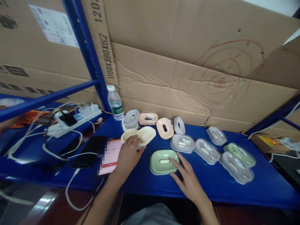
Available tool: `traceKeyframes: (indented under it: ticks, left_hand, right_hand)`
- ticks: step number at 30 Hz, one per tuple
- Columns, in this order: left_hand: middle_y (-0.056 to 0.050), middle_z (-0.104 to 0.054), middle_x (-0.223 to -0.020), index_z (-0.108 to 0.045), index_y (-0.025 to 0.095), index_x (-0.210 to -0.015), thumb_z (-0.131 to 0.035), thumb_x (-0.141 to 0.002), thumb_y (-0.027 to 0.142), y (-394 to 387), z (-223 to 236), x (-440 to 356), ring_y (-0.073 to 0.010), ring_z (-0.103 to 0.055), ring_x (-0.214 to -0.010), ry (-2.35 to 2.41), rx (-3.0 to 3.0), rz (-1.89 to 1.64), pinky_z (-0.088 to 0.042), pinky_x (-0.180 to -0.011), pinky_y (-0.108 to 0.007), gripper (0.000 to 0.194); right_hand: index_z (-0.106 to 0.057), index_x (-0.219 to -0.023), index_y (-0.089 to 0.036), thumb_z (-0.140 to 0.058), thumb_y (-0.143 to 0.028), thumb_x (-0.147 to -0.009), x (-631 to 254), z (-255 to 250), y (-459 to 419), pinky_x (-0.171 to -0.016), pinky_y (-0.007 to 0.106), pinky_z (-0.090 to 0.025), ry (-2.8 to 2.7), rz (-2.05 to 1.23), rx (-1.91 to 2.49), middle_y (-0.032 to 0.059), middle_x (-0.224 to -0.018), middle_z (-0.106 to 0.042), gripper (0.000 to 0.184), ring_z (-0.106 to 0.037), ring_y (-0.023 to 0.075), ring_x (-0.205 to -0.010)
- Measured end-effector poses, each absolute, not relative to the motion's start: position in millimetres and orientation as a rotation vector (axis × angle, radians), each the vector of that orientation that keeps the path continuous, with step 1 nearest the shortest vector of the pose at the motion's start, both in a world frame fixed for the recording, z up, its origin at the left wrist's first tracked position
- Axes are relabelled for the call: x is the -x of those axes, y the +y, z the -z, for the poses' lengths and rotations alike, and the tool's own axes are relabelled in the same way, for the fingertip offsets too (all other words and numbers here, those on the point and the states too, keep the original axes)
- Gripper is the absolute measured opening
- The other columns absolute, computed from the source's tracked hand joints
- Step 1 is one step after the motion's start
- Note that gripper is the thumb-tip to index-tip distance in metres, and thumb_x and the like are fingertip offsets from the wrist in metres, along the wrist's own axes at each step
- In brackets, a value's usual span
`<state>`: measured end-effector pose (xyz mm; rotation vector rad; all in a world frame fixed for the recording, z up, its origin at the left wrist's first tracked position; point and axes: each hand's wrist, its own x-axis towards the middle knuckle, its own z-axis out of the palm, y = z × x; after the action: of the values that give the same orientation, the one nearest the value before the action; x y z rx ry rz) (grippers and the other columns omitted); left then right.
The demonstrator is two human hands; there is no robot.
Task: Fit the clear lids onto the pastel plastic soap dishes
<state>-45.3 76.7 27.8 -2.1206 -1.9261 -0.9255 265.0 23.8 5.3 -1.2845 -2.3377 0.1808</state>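
Observation:
My left hand (131,153) rests its spread fingers on a cream, shallow moulded tray (148,134) with rounded hollows. The fingers cover part of the tray's near side. In front of me lies a pale green oval case (156,155), like a soap dish, with a cream pill-shaped piece in its middle slot. My right hand (186,178) is at the case's right side, fingers apart, with fingertips on the top and the thumb near the front edge. Behind them stand a grey case (132,117), a peach case with a lid (148,118) and an open peach case (161,129).
Several clear-covered grey cases (206,151) and a green one (241,154) lie to the right on the blue table (138,181). At left are a phone with a lit screen (113,153), a black device (90,150), power strips (86,115) with cables, and a water bottle (115,104).

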Motion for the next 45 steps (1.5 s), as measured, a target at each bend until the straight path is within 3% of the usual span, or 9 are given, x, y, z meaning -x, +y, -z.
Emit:
traceKeyframes:
  ticks: [8,13,19,24,29,34,38,42,45]
  left_hand:
    - [-0.011,-0.07,-0.129,-0.064,0.023,-0.111,-0.058,-0.103,0.029,50.6,-22.3,39.2,-0.0325,-0.055,-0.141,-1.66,2.219,1.231,-0.05,-0.113,-0.05,0.012]
    - [-0.016,-0.068,-0.135,-0.067,0.02,-0.113,-0.059,-0.102,0.031,60.6,-17.2,48.5,-0.0415,-0.058,-0.136,-1.716,2.078,1.024,-0.052,-0.105,-0.057,0.018]
    - [-0.021,-0.06,-0.147,-0.069,0.016,-0.12,-0.057,-0.102,0.027,64.5,-12.0,51.0,-0.0441,-0.055,-0.139,-1.709,2.046,0.957,-0.048,-0.109,-0.06,0.024]
    - [-0.018,-0.064,-0.14,-0.069,0.018,-0.117,-0.056,-0.102,0.018,46.2,-14.5,40.5,-0.0386,-0.059,-0.135,-1.624,2.08,1.067,-0.05,-0.11,-0.057,0.02]
    - [-0.016,-0.066,-0.137,-0.069,0.021,-0.117,-0.056,-0.101,0.015,33.5,-8.1,29.6,-0.0344,-0.063,-0.13,-1.546,2.141,1.103,-0.05,-0.11,-0.057,0.021]
    - [-0.013,-0.067,-0.135,-0.068,0.021,-0.115,-0.056,-0.101,0.013,28.7,-4.1,28.7,-0.0291,-0.064,-0.128,-1.444,2.259,1.17,-0.047,-0.114,-0.055,0.02]
    - [-0.011,-0.068,-0.134,-0.068,0.023,-0.122,-0.06,-0.101,0.021,25.7,-8.2,28.9,-0.0274,-0.066,-0.124,-1.3,2.473,1.189,-0.054,-0.109,-0.048,0.023]
    - [-0.013,-0.066,-0.139,-0.067,0.023,-0.129,-0.069,-0.097,0.03,22.7,-9.7,28.4,-0.0318,-0.065,-0.126,-1.246,2.62,1.093,-0.058,-0.104,-0.05,0.033]
    - [-0.014,-0.067,-0.137,-0.066,0.021,-0.129,-0.072,-0.095,0.03,20.0,-10.3,28.3,-0.0331,-0.067,-0.124,-1.272,2.639,1.058,-0.06,-0.102,-0.052,0.035]
  right_hand:
    - [-0.03,-0.166,-0.037,-0.061,-0.047,-0.103,-263.6,-9.0,18.8,-0.116,0.053,-0.051,-2.299,-0.258,1.336,0.0084,-0.17,-0.038,0.07,-0.047,0.0327,-0.15]
    - [-0.044,-0.159,-0.034,-0.056,-0.04,-0.106,-285.1,-27.1,38.1,-0.119,0.052,-0.046,-2.196,-0.126,1.322,0.0077,-0.165,-0.046,0.054,-0.048,0.0304,-0.149]
    - [-0.065,-0.14,-0.027,-0.05,-0.04,-0.108,-327.0,-60.6,92.4,-0.117,0.056,-0.045,-2.174,0.06,1.381,0.0103,-0.15,-0.062,0.038,-0.057,0.0315,-0.139]
    - [-0.068,-0.136,-0.025,-0.043,-0.033,-0.11,-298.2,-85.8,141.7,-0.113,0.051,-0.045,-2.371,0.201,1.307,0.0101,-0.148,-0.063,0.037,-0.056,0.0294,-0.138]
    - [-0.07,-0.137,-0.021,-0.046,-0.034,-0.109,-258.2,-95.6,197.0,-0.114,0.054,-0.04,-2.584,0.447,1.333,0.0157,-0.155,-0.056,0.039,-0.047,0.0351,-0.145]
    - [-0.08,-0.113,-0.018,-0.049,-0.039,-0.108,-278.3,-90.8,215.2,-0.115,0.055,-0.038,-2.506,0.578,1.498,0.0181,-0.147,-0.063,0.038,-0.051,0.0368,-0.141]
    - [-0.074,-0.129,-0.02,-0.055,-0.032,-0.105,-291.5,-84.9,226.8,-0.114,0.055,-0.042,-2.527,0.354,1.493,0.0174,-0.148,-0.062,0.033,-0.053,0.0349,-0.141]
    - [-0.054,-0.154,-0.025,-0.069,-0.035,-0.097,-274.1,-73.9,259.1,-0.121,0.057,-0.038,-2.58,-0.092,1.32,0.0157,-0.164,-0.046,0.06,-0.045,0.0336,-0.151]
    - [-0.054,-0.155,-0.026,-0.076,-0.034,-0.09,-260.5,-65.9,279.8,-0.123,0.056,-0.037,-2.552,-0.356,1.241,0.0133,-0.161,-0.05,0.069,-0.043,0.0346,-0.153]
